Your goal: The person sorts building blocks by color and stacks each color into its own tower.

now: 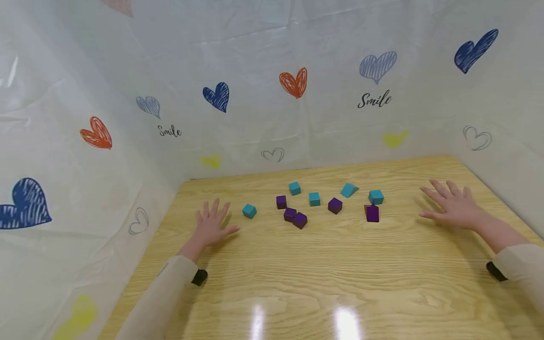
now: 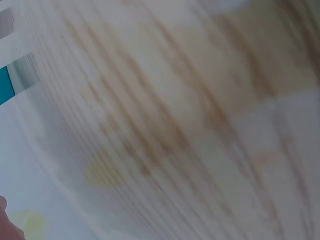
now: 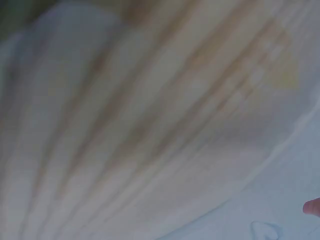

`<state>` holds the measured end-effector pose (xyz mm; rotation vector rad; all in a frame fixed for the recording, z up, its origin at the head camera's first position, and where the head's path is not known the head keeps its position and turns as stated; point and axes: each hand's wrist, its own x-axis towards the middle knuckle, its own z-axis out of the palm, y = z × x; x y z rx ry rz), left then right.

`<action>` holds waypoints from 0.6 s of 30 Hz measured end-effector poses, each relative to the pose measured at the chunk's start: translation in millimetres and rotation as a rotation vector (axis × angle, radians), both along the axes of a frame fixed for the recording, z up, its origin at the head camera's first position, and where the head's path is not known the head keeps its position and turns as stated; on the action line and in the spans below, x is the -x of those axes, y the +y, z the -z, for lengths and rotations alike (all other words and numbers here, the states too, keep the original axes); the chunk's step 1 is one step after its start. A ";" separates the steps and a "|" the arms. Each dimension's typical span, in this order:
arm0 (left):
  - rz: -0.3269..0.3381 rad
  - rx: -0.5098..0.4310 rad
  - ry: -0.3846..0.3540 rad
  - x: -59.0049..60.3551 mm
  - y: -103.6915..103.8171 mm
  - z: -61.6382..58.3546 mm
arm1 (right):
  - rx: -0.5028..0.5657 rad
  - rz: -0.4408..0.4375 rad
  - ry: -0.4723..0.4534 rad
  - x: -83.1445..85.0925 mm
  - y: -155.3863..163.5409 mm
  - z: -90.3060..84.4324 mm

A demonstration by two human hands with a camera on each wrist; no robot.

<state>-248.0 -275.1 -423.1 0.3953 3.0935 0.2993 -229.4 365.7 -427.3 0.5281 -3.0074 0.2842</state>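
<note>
In the head view my left hand (image 1: 211, 227) is held over the left side of the wooden table with its fingers spread, a teal cube (image 1: 249, 211) being the block closest to it. On the right, my right hand (image 1: 454, 206) has its fingers spread too and holds nothing. Nearest to that hand are a teal cube (image 1: 376, 197) and a purple wedge block (image 1: 372, 214) just in front of it. Between the hands lie more blocks: a teal wedge block (image 1: 349, 190), two teal cubes (image 1: 314, 199) and several purple cubes (image 1: 335, 206), two of them close together.
The wooden table (image 1: 272, 269) has white sheeting (image 1: 250, 132) printed with hearts along its back and sides. Dark wrist devices (image 1: 199, 277) sit at both sleeves. Glossy tabletop fills most of both wrist views, with a fingertip (image 3: 312, 206) at the right wrist view's edge.
</note>
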 end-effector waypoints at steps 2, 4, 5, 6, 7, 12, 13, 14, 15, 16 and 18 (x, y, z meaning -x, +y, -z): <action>0.012 0.001 0.000 2.0 1.7 1.6 | 0.013 -0.015 -0.002 1.4 -6.8 -2.4; 0.034 -0.010 0.008 3.7 5.4 2.2 | 0.023 -0.033 -0.008 3.8 -15.5 -5.7; 0.047 -0.018 0.017 4.7 8.1 2.1 | 0.031 -0.042 -0.017 5.2 -20.4 -7.5; 0.060 -0.029 0.025 5.5 11.6 1.6 | 0.040 -0.052 -0.025 6.6 -25.5 -9.2; 0.074 -0.030 0.032 6.2 15.8 1.0 | 0.049 -0.064 -0.034 8.2 -31.0 -10.3; 0.155 0.007 0.042 7.5 45.3 -1.9 | 0.095 -0.177 -0.006 15.0 -63.6 -13.5; 0.173 0.018 0.041 7.5 52.4 -2.4 | 0.098 -0.201 0.003 16.1 -70.7 -13.8; 0.193 0.032 0.045 7.6 59.5 -2.5 | 0.098 -0.223 0.011 16.9 -78.0 -14.5; 0.214 0.037 0.052 7.8 66.5 -2.4 | 0.097 -0.242 0.015 17.7 -85.4 -15.4; 0.236 0.038 0.061 7.9 73.4 -2.4 | 0.093 -0.258 0.022 18.7 -92.5 -15.7; 0.276 0.045 0.082 7.8 87.0 -2.9 | 0.084 -0.277 0.028 20.5 -107.0 -16.7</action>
